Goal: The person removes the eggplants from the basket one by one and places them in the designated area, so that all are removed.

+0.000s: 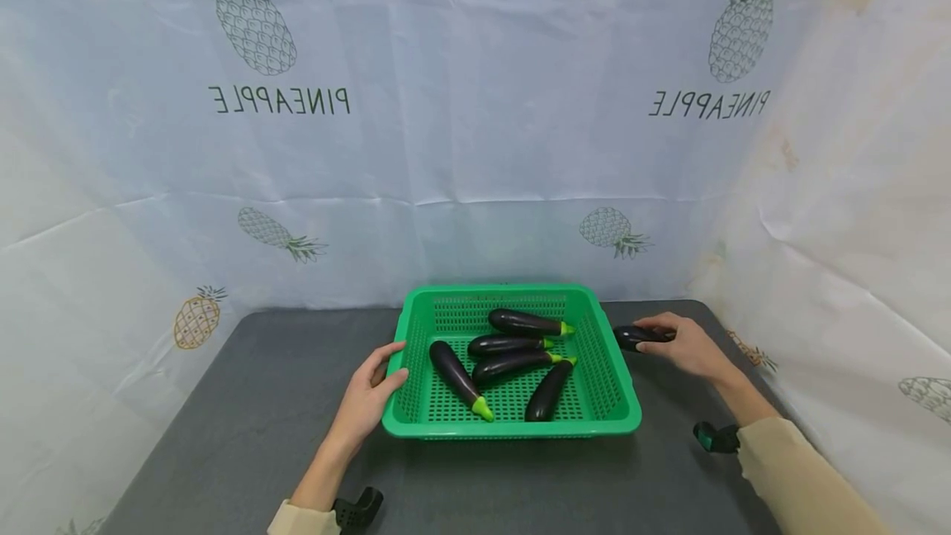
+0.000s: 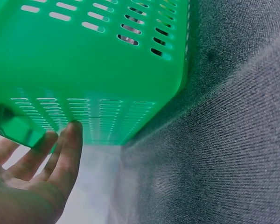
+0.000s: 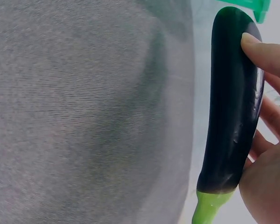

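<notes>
Several dark eggplants with green stems lie in a green plastic basket (image 1: 513, 429); one eggplant (image 1: 455, 374) lies slanted at its left side. My left hand (image 1: 373, 386) holds the basket's left rim. In the left wrist view, fingers (image 2: 70, 149) reach under the rim against the slotted outer wall. Beyond the basket's right side, my right hand (image 1: 687, 345) grips another eggplant (image 1: 631, 336) between thumb and fingers. The right wrist view shows this eggplant (image 3: 231, 102) lengthwise, its green stem toward the bottom and its rounded end near the basket's green rim (image 3: 249, 3).
The basket stands on a dark grey table (image 1: 297, 403), near its back edge. Pale cloth (image 1: 513, 147) printed with pineapples hangs behind the table and along both sides. Black straps or devices (image 1: 359, 508) sit at both wrists.
</notes>
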`<state>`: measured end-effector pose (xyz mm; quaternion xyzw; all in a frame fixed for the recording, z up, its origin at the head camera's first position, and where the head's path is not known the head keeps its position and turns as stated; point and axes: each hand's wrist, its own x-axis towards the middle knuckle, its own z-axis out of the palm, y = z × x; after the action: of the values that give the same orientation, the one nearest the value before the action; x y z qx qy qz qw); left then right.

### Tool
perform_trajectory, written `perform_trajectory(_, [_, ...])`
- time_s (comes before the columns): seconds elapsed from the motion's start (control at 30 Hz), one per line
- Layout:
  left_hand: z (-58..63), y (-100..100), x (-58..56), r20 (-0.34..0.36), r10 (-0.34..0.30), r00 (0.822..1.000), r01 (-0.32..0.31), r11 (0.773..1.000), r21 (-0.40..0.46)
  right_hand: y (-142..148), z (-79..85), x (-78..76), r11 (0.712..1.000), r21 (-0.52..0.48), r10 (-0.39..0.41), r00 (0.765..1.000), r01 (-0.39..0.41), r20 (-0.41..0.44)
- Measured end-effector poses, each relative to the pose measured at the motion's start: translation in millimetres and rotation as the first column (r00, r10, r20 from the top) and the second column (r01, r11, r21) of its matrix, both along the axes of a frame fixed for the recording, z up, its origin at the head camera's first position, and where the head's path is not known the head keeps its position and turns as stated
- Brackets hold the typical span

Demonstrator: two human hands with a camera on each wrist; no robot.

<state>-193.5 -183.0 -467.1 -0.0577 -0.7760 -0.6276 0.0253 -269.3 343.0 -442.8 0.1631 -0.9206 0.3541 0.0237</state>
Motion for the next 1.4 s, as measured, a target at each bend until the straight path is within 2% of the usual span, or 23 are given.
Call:
perform_trajectory(0.3, [1.2,1,0.8,-0.001,0.000,1.000,0.000,1.000,0.008,3,-20.2,-2.9,1.000,0.021,-0.019,1.000,0.019,0.006])
perform_trajectory(0.87, [4.2,1,2.9,-0.001,-0.009,1.000,0.009,1.000,0.029,4,-36.0,-1.9,1.000,0.012,-0.017,0.999,0.016,0.042])
perform_trajectory(1.1, [4.5,2,2.7,0.000,-0.009,1.000,0.009,1.000,0.030,5,-37.1,-1.0,1.000,0.004,0.008,0.998,-0.008,0.056])
perform_trajectory(1.4, [3.6,2,1.8,-0.003,-0.009,1.000,0.009,1.000,0.021,4,-30.5,3.3,1.000,-0.002,0.021,0.999,-0.021,0.035])
